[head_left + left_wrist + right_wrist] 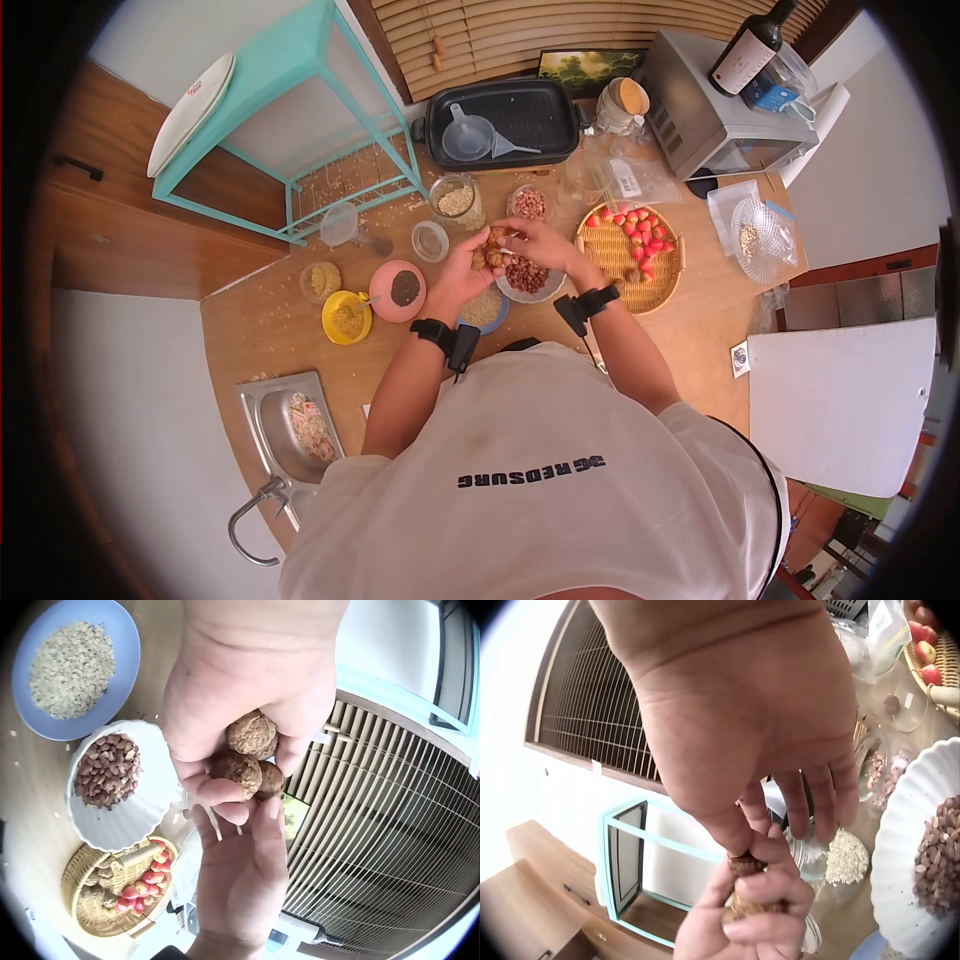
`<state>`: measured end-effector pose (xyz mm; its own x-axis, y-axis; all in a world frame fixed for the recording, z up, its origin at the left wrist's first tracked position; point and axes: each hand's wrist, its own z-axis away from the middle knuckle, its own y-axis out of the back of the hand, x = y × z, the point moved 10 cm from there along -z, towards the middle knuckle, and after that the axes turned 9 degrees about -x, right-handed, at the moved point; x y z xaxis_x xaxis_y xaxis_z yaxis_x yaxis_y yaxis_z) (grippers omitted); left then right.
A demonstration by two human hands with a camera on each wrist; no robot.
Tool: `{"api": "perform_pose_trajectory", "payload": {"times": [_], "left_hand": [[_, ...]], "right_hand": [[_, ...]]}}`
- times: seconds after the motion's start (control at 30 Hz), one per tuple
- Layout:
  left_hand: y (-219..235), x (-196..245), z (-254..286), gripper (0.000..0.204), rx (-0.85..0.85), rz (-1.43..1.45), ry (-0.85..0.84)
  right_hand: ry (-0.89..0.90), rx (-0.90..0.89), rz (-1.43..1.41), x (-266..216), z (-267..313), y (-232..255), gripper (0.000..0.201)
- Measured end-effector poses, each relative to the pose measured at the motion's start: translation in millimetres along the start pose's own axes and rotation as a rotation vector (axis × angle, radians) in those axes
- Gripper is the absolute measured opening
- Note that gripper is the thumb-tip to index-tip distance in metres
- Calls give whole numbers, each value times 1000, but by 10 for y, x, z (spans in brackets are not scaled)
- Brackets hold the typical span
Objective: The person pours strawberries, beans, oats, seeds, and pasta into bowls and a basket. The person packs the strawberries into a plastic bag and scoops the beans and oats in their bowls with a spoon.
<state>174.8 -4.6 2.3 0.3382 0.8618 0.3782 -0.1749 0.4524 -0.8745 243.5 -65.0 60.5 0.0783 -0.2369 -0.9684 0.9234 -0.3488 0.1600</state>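
My left hand [462,277] holds walnuts in its curled fingers, with a rough brown walnut [253,735] near the palm and others beside it. My right hand [548,248] meets it from the other side, its thumb and index finger pinching a walnut [746,864] at the left fingertips. Both hands are raised over a white fluted bowl [156,791] of reddish-brown kernels [107,771]. Beside that bowl lies a blue plate [22,682] of pale flakes. A wicker basket [600,240] with red fruit [640,230] and more walnuts stands to the right.
Left of the hands are a pink plate [388,310] of dark seeds and a yellow bowl [330,322]. Glass jars [458,200] and a black pan [545,110] with funnels stand behind. A sink [270,425] is at near left, a microwave [690,100] at back right.
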Motion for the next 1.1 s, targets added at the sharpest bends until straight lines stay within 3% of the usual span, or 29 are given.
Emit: {"api": "perform_pose_trajectory", "payload": {"times": [0.1,0.23,0.33,0.37,0.43,0.57,0.67,0.8,0.87,0.93,0.97,1.03,1.1], "left_hand": [[49,-6,39,26,33,-8,11],[-43,-83,195,25,105,-136,93],[77,-98,250,26,164,-169,22],[141,-126,258,26,161,-169,25],[324,-194,276,30,179,-2,11],[363,-196,286,34,170,81,24],[290,-185,318,35,168,99,11],[198,-123,244,29,139,27,-1],[159,-127,220,30,142,-1,9],[-4,-145,146,36,57,-107,48],[-55,-146,113,36,59,-105,50],[-146,-151,69,40,69,-206,103],[-141,-155,51,43,81,-236,128]], "right_hand": [[-13,9,-137,84,4,-56,38],[58,101,-78,65,185,58,38],[-13,366,-368,293,398,420,31],[-14,371,-367,308,426,490,31],[20,703,-408,379,647,906,34],[35,920,-357,370,751,1419,42],[42,888,-311,339,712,1531,52],[-14,891,-260,332,703,1374,49],[13,587,-300,414,397,1027,42],[-38,293,-253,100,266,541,36],[-41,292,-255,136,231,443,36],[45,-33,-75,22,88,-8,35],[-40,-42,-98,27,148,-75,35]]}}
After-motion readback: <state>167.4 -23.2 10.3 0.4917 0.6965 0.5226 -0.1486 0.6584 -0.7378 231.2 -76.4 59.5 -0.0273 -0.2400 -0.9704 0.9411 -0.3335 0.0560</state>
